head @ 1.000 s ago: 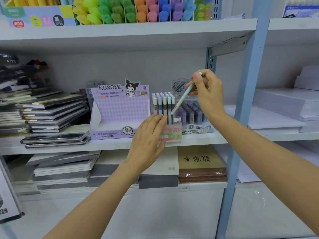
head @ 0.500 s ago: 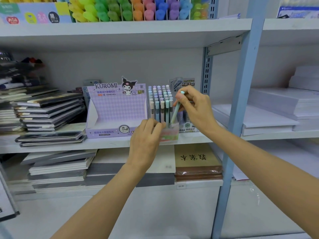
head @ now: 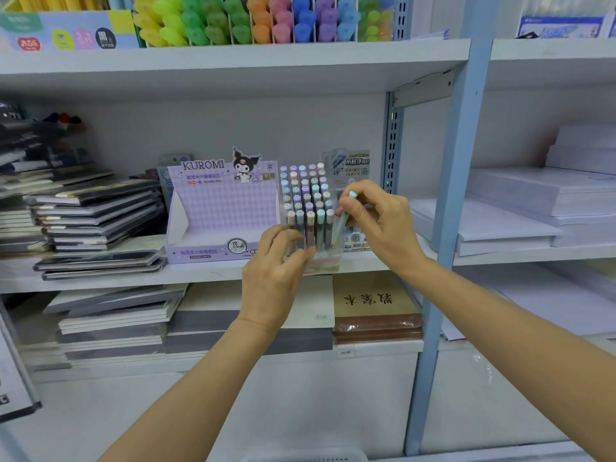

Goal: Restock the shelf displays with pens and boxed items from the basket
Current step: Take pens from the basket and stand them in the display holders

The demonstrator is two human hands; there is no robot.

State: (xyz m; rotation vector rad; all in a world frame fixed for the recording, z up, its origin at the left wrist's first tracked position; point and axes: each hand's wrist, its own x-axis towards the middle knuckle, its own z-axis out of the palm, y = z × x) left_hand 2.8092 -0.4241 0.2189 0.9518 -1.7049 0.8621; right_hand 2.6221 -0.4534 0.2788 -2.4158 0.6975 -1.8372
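Note:
A clear pen display box (head: 322, 263), full of several upright pastel pens (head: 305, 191), stands on the middle shelf (head: 200, 278). My left hand (head: 273, 278) grips the box's front left corner. My right hand (head: 376, 221) pinches a mint-green pen (head: 342, 225) near its top. The pen's lower end is down inside the front right corner of the box. A purple Kuromi display box (head: 220, 208) with an empty tray stands just left of the pen box. The rim of a white basket (head: 306, 456) shows at the bottom edge.
Stacked notebooks (head: 96, 211) fill the shelf's left side. A boxed lead-refill display (head: 353, 171) stands behind my right hand. A blue shelf post (head: 446, 228) rises right of my right wrist, with white paper stacks (head: 533, 208) beyond. Coloured highlighters (head: 260, 18) line the upper shelf.
My right hand came down from above the display and lowered the mint-green pen into the front right corner of the box. My left hand kept its hold on the box front.

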